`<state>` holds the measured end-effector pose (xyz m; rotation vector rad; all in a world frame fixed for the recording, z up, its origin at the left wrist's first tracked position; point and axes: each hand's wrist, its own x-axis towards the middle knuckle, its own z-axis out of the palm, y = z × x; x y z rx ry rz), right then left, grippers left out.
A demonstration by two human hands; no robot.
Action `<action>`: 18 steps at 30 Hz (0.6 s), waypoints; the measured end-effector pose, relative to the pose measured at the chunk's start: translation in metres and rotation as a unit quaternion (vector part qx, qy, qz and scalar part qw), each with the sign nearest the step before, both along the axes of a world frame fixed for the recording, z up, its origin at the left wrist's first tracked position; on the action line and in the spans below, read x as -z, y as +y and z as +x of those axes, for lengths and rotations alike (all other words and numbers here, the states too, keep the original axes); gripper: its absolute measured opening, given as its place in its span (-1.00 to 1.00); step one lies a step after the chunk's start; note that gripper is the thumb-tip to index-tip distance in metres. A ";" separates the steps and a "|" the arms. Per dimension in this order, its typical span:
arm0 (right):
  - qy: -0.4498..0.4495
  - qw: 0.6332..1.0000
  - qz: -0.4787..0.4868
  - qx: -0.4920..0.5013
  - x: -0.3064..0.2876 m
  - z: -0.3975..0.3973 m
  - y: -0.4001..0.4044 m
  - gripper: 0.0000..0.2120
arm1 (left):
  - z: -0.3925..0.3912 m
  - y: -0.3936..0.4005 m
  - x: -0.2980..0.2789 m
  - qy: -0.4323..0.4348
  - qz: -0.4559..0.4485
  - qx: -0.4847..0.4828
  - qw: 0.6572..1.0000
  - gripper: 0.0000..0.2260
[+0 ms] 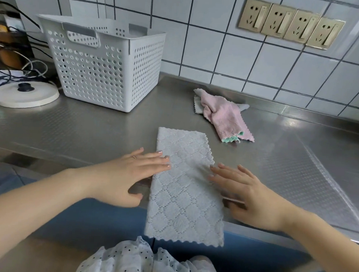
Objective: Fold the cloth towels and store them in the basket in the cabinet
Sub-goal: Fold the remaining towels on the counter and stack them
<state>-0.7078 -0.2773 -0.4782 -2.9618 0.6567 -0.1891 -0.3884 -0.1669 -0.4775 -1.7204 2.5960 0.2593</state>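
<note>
A steel surface (95, 131) carries a white basket (99, 69), standing far left of the grey towel (184, 184). That folded towel overhangs the surface's near edge. The left hand (130, 175) and right hand (244, 193) flank it, fingers (160, 159) straight, touching its edges. Crumpled pink towels (225, 115) lie beyond it.

A grey towel (184, 184) with a diamond pattern; beyond it a pink towel (227, 117) with a green edge; white perforated basket (103, 69).
</note>
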 end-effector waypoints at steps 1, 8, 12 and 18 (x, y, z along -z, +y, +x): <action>0.014 1.000 -0.011 -0.011 0.005 -0.002 0.004 -0.29 | -0.001 0.002 0.006 -0.042 -0.032 0.012 0.999 -0.29; -0.079 0.984 -0.133 -0.089 0.026 0.012 0.014 -0.58 | -0.015 -0.003 0.030 -0.026 -0.196 0.049 0.979 -0.44; -0.249 0.959 0.100 0.087 0.011 0.024 0.022 -0.81 | -0.019 -0.007 0.015 0.238 -0.104 -0.081 0.962 -0.63; -0.380 0.864 0.213 0.252 -0.015 0.072 -0.004 -0.82 | -0.025 -0.035 0.003 0.448 -0.112 -0.191 0.866 -0.79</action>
